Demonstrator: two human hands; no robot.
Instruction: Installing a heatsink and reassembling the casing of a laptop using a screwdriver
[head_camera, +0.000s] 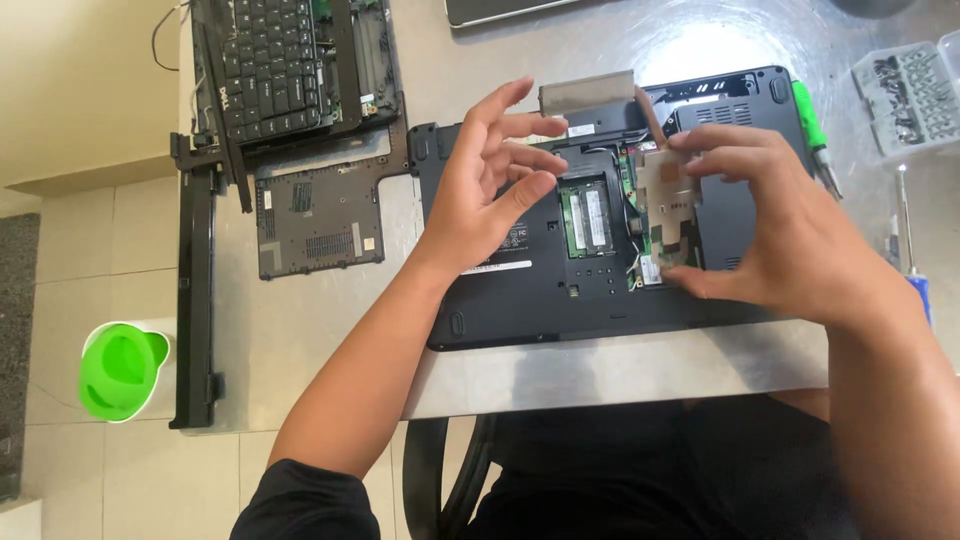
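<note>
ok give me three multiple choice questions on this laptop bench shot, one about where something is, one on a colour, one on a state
1. Where does the loose keyboard lie?
A. at the far left of the table, beyond the left hand
B. under the right hand
C. on the floor

2. What colour is the round bin on the floor at the left?
A. red
B. green and white
C. black

3. How is the underside of the black laptop?
A. fully covered
B. open, with its boards showing
C. wrapped in plastic

Answers:
1. A: the keyboard rests on dismantled laptop parts at the upper left, past the left hand.
2. B: the bin's lid is bright green over a white body.
3. B: memory sticks and green circuit board are exposed, and the right hand pinches a small flat part above that opening.
</note>
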